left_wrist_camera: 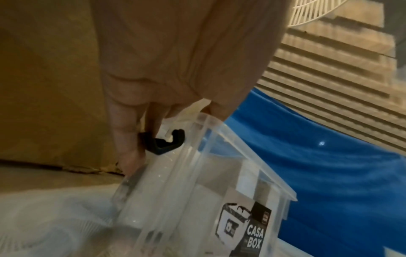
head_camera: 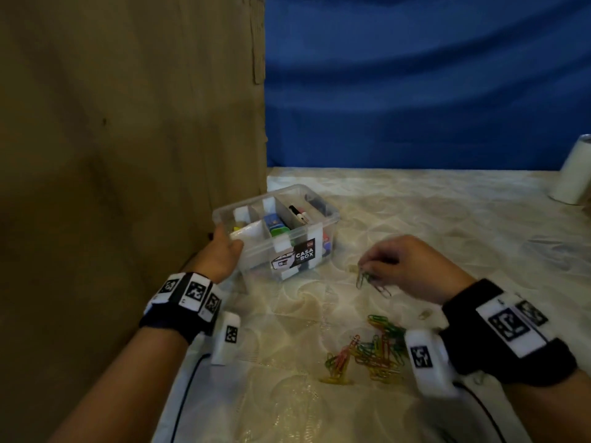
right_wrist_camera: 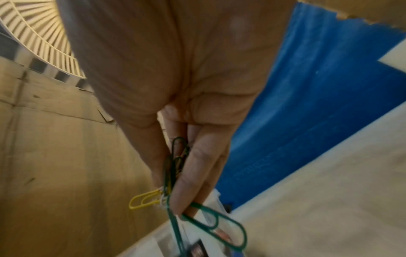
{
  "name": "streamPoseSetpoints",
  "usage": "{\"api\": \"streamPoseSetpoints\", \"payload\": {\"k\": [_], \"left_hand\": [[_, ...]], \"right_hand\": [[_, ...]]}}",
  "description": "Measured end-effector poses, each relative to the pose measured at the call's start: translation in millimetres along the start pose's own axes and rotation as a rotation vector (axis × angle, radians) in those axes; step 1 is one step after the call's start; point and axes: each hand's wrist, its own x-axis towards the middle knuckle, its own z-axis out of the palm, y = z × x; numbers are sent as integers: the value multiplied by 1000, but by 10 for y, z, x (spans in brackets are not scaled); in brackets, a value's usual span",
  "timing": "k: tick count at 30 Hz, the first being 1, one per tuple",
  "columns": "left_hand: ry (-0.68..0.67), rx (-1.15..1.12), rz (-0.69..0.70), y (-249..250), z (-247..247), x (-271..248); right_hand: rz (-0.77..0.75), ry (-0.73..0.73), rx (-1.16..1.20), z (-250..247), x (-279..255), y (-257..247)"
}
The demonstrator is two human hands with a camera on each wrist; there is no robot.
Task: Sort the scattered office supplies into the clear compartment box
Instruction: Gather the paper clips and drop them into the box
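Observation:
The clear compartment box (head_camera: 323,238) with a "CASA BOX" label sits on the table beside a cardboard wall; it holds markers, coloured items and white dividers. My left hand (head_camera: 224,251) grips its near-left corner, thumb over the rim and fingers (left_wrist_camera: 125,139) down the outside wall of the box (left_wrist_camera: 219,173). My right hand (head_camera: 399,266) hovers to the right of the box and pinches a small bunch of green and yellow paper clips (head_camera: 371,281) (right_wrist_camera: 197,208), held above the cloth. A pile of coloured paper clips (head_camera: 374,350) lies on the table near my right wrist.
A tall cardboard wall (head_camera: 128,139) stands directly left of the box. A blue cloth (head_camera: 415,91) hangs at the back. A white cylinder (head_camera: 572,174) stands at the far right. A single pale clip (head_camera: 425,314) lies on the patterned tablecloth (head_camera: 447,219).

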Motion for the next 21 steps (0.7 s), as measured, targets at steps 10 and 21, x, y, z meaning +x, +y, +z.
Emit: {"api": "streamPoseSetpoints", "payload": {"k": [10, 21], "left_hand": [[22, -257, 36, 83, 105, -451], [-85, -154, 170, 371, 438, -803]], "right_hand": [[-186, -21, -177, 458, 846, -956], [-64, -219, -789, 943, 927, -809]]}}
